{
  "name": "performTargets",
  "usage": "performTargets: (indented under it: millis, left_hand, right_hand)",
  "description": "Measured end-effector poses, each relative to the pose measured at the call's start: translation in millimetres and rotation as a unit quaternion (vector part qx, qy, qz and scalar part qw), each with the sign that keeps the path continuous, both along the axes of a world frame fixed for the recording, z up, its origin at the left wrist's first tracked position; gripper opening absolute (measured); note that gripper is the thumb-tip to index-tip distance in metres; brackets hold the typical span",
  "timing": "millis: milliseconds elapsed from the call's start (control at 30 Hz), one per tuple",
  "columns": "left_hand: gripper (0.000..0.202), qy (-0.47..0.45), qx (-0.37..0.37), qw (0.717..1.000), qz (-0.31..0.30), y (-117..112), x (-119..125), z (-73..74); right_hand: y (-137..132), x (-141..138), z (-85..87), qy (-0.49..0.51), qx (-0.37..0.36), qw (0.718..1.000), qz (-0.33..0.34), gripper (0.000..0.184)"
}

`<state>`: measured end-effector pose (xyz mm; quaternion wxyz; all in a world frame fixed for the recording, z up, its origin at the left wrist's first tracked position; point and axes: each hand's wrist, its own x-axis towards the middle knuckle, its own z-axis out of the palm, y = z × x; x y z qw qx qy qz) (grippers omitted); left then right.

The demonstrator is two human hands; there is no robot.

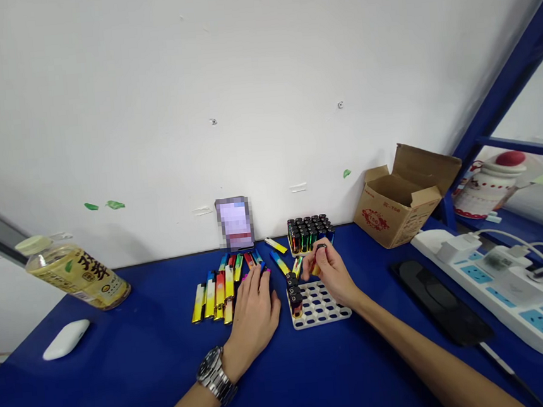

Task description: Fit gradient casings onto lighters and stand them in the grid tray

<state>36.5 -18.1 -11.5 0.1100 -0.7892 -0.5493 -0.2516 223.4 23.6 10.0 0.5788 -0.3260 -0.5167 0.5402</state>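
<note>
I see a deep blue tabletop (124,368) under the white plastic grid tray (326,309); left of it, slim lighters (217,294) banded yellow, red and blue — right of it, a brown cardboard box (402,208) printed red.

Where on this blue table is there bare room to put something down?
Bare table lies between the mouse and the loose lighters, and between the white tray and the black pad. It is crowded around the left hand and the right hand, which holds a lighter, and along the right by the box and power strip.
</note>
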Motion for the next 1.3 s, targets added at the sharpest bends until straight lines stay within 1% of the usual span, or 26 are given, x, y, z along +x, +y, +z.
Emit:
performTargets:
  millis: [100,200,233,300,433,533,633,767,933,1100,1167,1233,1300]
  left_hand:
    - [0.040,0.008,0.000,1.000,0.002,0.4,0.1,0.6]
    - [0.040,0.016,0.003,1.000,0.003,0.5,0.2,1.2]
    - [0.040,0.017,0.003,1.000,0.003,0.4,0.3,1.3]
    - [0.039,0.019,0.004,1.000,0.002,0.3,0.3,1.3]
    - [0.039,0.024,0.005,1.000,0.003,0.4,0.3,1.0]
    - [0.039,0.028,0.005,1.000,0.003,0.4,0.3,1.2]
    - [0.039,0.033,0.007,0.999,0.006,0.1,0.6,1.6]
    - [0.039,0.035,0.012,0.999,0.009,0.0,1.1,1.7]
    - [0.040,0.040,0.011,0.999,0.005,1.1,0.2,0.9]
    - [0.040,0.035,0.005,0.999,0.002,0.9,-0.5,1.0]
    - [0.040,0.032,0.003,0.999,0.001,0.7,-0.3,1.1]
    - [0.040,0.029,0.003,1.000,0.001,0.6,-0.1,1.0]
    - [0.040,0.027,0.003,1.000,0.002,0.8,0.0,0.8]
  right_hand:
    - [-0.7,-0.7,-2.2,-0.022,-0.037,0.999,0.000,0.042]
    - [-0.6,0.1,-4.4,-0.046,-0.052,0.997,0.020,0.058]
    - [-0.5,0.6,-4.9,-0.055,-0.054,0.997,0.029,0.061]
    - [-0.6,1.6,-5.4,-0.079,-0.052,0.995,0.028,0.059]
    - [-0.7,2.5,-5.7,-0.129,-0.024,0.991,-0.021,0.045]
    - [0.0,2.2,-6.9,-0.133,-0.014,0.990,-0.032,0.037]
    - [0.8,1.4,-8.1,-0.139,-0.005,0.990,-0.032,0.035]
    - [0.2,0.9,-6.1,-0.145,0.001,0.989,-0.029,0.035]
    - [-1.3,1.5,-1.6,-0.148,0.000,0.989,-0.012,0.041]
    - [0.3,0.3,-6.5,-0.144,-0.005,0.989,-0.033,0.040]
    - [1.1,-0.6,-8.6,-0.138,-0.015,0.990,-0.040,0.044]
    - [1.1,-0.8,-8.9,-0.117,-0.023,0.993,-0.024,0.047]
    - [0.2,0.4,-6.0,-0.084,-0.012,0.996,0.019,0.048]
